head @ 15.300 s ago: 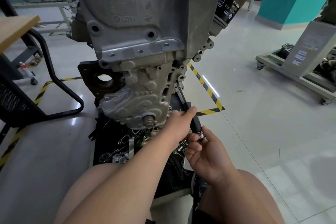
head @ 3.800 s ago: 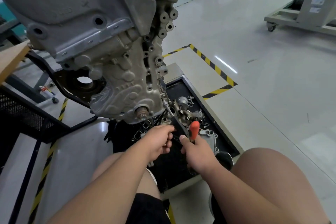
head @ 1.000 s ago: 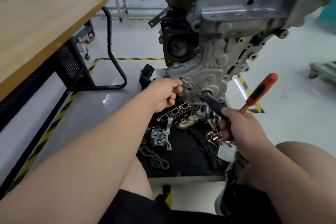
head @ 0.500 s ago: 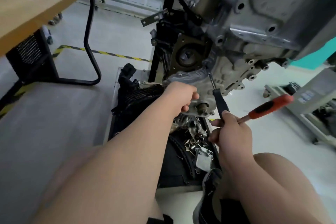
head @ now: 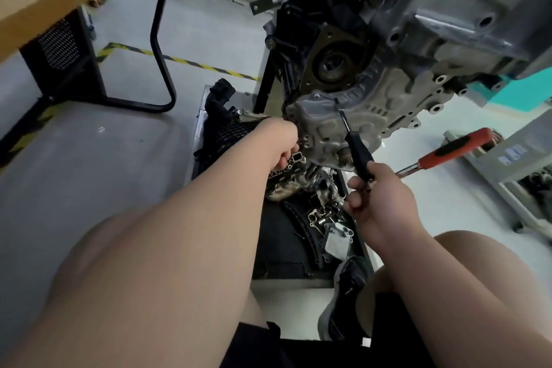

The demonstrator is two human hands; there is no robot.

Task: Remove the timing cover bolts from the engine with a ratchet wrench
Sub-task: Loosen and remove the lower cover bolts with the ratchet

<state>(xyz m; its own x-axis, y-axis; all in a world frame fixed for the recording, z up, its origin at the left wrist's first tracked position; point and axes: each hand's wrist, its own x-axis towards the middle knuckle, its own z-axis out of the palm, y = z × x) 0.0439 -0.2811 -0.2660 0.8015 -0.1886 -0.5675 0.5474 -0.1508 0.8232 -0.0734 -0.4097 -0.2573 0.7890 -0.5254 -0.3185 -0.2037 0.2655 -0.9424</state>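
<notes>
Timing cover [head: 343, 125], a ribbed grey casting, fills centre frame; right hand [head: 379, 197] grips orange-handled ratchet wrench [head: 454, 149] and black-handled driver [head: 357, 152]; left hand [head: 280, 143] curls at its edge, grasp unclear.

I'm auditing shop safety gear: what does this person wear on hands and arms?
Nothing: left hand and right hand are gloveless; left forearm and right forearm are bare, no sleeves or watch in view. At the bottom edge, black shorts show.
</notes>
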